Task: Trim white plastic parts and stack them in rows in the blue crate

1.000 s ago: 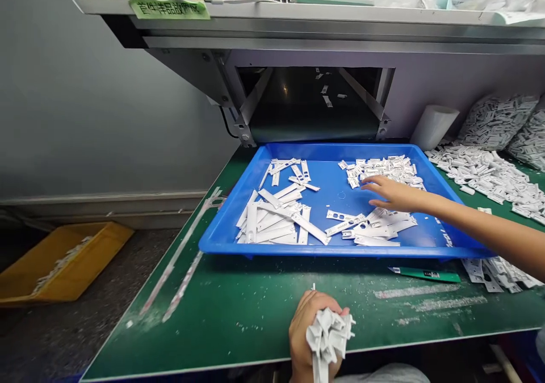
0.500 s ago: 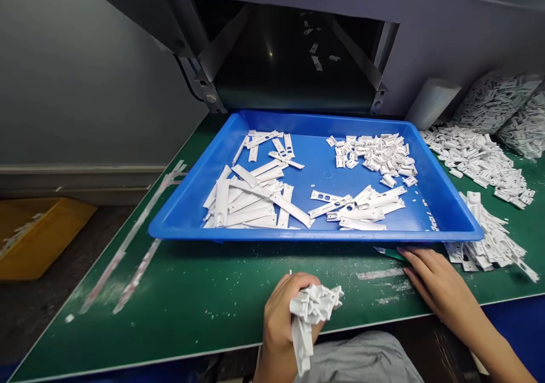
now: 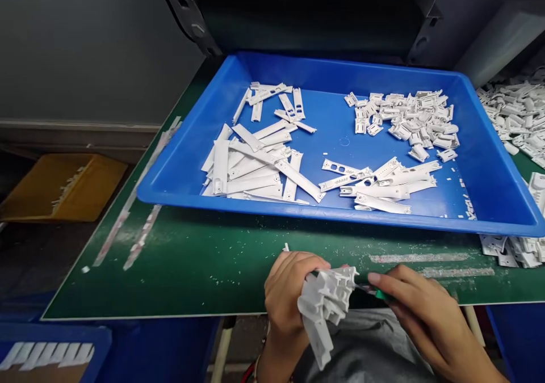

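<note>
The largest item is the green, flat-surfaced tabletop, scuffed and strewn with white specks. Upon it sits the blue, rectangular plastic tray, beyond both hands, holding a heap of long white plastic strips on its left and a cluster of short white plastic pieces at far right. Two hands are present on the near side of the tray, at the tabletop's front edge. The left hand is wrapped firmly around a bundle of white ribbed plastic parts; the right hand is closed narrowly on a slim cutter with a green handle. The bundle lies between the hands — gripped by the left, directly left of the right hand's fingertips. Its long axis appears to run through the left fist, roughly from the tray side toward the wearer, ribbed ends exposed on the near right and one part slanting down toward the lap. The cutter lies nearly crosswise to that axis, its thin tip directed leftward at the bundle's right edge — contact there cannot be confirmed.
</note>
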Motion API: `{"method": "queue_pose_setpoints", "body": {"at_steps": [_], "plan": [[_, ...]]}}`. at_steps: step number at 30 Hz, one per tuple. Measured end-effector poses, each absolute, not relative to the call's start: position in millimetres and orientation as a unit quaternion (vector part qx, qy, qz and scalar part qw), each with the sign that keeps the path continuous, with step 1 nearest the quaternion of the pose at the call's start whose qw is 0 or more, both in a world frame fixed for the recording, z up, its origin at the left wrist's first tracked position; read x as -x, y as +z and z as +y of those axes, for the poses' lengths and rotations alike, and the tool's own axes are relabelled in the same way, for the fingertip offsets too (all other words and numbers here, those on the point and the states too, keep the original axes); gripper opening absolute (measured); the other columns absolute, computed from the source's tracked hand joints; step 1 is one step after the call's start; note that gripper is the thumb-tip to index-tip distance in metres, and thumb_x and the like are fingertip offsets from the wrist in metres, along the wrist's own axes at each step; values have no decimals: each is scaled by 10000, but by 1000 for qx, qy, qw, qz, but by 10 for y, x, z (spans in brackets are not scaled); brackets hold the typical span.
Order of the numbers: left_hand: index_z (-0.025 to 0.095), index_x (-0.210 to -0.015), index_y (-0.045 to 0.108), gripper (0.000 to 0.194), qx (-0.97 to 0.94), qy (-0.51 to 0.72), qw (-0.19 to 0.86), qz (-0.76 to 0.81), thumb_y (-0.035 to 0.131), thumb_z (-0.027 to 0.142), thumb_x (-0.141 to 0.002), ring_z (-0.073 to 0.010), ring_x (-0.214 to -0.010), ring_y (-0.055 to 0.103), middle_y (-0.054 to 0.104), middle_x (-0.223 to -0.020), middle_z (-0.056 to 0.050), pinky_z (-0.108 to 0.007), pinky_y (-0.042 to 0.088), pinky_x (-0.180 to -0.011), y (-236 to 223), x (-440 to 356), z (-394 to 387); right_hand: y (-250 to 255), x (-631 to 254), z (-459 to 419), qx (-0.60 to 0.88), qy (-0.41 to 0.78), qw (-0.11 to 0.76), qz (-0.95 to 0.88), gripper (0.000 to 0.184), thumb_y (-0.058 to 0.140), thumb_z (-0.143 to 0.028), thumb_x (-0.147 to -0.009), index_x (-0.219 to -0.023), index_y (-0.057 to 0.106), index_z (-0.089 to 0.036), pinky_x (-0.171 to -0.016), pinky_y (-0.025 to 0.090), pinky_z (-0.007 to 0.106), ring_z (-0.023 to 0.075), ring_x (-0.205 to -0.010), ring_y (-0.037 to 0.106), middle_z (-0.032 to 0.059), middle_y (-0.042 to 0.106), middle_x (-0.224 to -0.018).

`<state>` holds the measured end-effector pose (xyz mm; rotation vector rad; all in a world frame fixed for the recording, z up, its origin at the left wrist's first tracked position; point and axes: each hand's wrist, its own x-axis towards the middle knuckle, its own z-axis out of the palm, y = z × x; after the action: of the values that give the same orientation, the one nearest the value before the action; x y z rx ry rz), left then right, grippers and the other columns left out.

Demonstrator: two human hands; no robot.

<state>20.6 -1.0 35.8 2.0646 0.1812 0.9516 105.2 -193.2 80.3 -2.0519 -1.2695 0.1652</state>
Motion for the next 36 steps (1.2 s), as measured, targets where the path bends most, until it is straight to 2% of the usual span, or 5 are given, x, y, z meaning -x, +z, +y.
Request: {"method": "queue_pose_setpoints", "body": {"at_steps": [3, 8, 18, 29, 36], "plan": [[201, -838, 593, 111, -835, 380, 392, 74, 696, 241, -842, -161, -605, 648, 685, -700, 10, -305, 507, -610, 392, -246, -19, 836, -1087, -1912, 775, 92, 368, -505, 416, 393, -113, -980, -1362, 509, -230, -599, 482, 173, 109, -727, 656, 19, 646, -861], [199, -829, 586, 135, -844, 372, 379, 76, 610, 299, -917, -153, -586, 652, 694, -682, 6, -298, 511, -612, 423, -282, -14, 880, -1108, -1930, 786, 86, 375, -484, 430, 411, -87, -962, -1351, 551, -206, -588, 481, 182, 119, -725, 649, 37, 642, -853], [195, -841, 574, 98, -861, 351, 363, 62, 651, 232, -889, -150, -591, 638, 667, -663, 12, -299, 504, -602, 443, -300, -3, 857, -1166, -1938, 762, 154, 440, -449, 461, 481, -94, -967, -1397, 541, -250, -605, 501, 200, 127, -742, 639, 42, 647, -873], [205, -873, 546, 150, -874, 314, 370, 33, 687, 170, -837, -154, -610, 650, 669, -682, 13, -302, 543, -596, 495, -289, 67, 698, -1049, -1927, 824, -9, 415, -385, 541, 589, -3, -881, -1348, 611, -276, -661, 524, 222, 137, -800, 653, 62, 649, -931], [222, -892, 575, 77, -867, 298, 400, 21, 616, 283, -917, -174, -641, 653, 679, -698, -14, -318, 565, -600, 477, -258, 87, 787, -1063, -1897, 772, 80, 496, -389, 474, 564, -51, -895, -1320, 633, -251, -577, 533, 211, 139, -728, 670, 57, 662, -865]]}}
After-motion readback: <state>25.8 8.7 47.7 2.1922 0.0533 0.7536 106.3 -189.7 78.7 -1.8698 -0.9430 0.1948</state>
